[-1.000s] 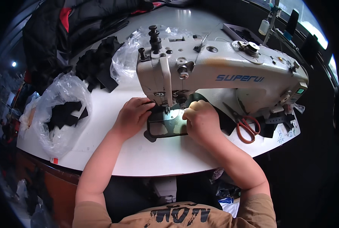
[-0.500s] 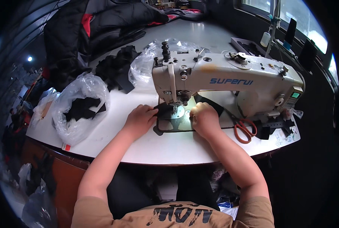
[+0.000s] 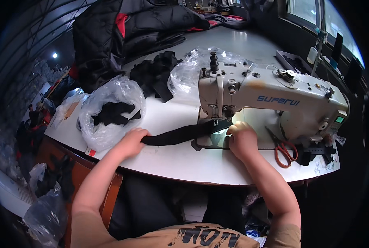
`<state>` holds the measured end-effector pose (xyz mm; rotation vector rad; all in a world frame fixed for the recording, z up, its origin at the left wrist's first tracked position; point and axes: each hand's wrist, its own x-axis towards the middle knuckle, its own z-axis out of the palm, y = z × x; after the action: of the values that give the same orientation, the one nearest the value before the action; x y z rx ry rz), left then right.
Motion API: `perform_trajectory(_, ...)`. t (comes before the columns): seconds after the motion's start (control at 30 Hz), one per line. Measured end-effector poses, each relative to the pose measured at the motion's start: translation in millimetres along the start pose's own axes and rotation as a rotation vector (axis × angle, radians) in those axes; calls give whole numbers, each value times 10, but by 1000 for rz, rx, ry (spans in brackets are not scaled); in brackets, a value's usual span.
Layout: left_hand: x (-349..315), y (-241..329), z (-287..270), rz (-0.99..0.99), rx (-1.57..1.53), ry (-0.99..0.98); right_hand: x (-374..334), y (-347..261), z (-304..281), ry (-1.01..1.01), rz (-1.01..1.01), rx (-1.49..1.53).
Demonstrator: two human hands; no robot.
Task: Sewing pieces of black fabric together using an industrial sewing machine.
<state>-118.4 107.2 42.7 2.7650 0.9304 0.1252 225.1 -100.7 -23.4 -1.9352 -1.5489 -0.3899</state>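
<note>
A black fabric strip (image 3: 174,135) stretches across the white tabletop to the needle area of a white sewing machine (image 3: 267,89). My left hand (image 3: 133,141) is closed on the strip's left end, well away from the needle. Close to the presser foot (image 3: 216,123), my right hand (image 3: 241,137) has its fingers bent and pressed together by the strip's right end. What those fingers hold, if anything, is hidden. Orange-handled scissors (image 3: 284,153) lie to the right of my right hand, blades under the machine arm.
A clear plastic bag (image 3: 110,93) with black pieces stands at the left. Behind it are a pile of black pieces (image 3: 151,72), another clear bag (image 3: 184,80) and black quilted fabric with red parts (image 3: 151,25). Black scraps (image 3: 316,153) lie at the right edge.
My left hand has moved left from the needle, drawing the black strip out long across the table. My right hand stays beside the needle. The whole view has shifted.
</note>
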Motion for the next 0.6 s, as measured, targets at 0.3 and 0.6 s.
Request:
perform_trajectory(0.3,995,158,-1368,622,253,1063,5,-81,-28,-42,9,-1)
perform_trajectory(0.6,2750,-434,-1063,-686,-755,312,46,150,22,-21,-38,-22)
